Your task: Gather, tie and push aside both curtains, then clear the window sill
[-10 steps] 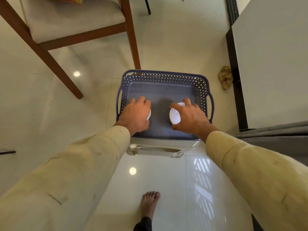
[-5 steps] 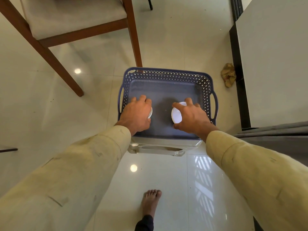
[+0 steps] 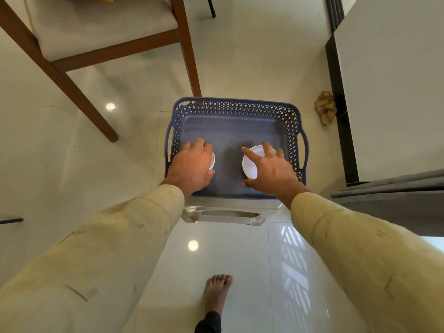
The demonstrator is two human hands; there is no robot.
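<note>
Your left hand (image 3: 192, 169) is curled down over a white round piece (image 3: 212, 161), fingers wrapped across its top and thumb tucked beneath, so it grips that piece; only a sliver of white rim shows past your knuckles, and what the piece is cannot be told. Your right hand (image 3: 269, 171) is spread above a white bowl (image 3: 249, 164), forefinger reaching past its far-left edge, thumb near its close edge and the other fingers bent over its far rim; whether you are clasping the bowl or only covering it cannot be told. Both hands are inside the blue basket (image 3: 235, 106), low over its floor, with bare basket floor between them. The basket sits on a clear plastic stool (image 3: 225, 215) that shows just below your wrists. Beyond your left hand a wooden chair leg (image 3: 189, 56) meets the basket's far rim. Past your right hand, outside the basket, a crumpled brown cloth (image 3: 325, 108) lies on the floor. A grey curtain (image 3: 389, 203) hangs just right of your right forearm.
</note>
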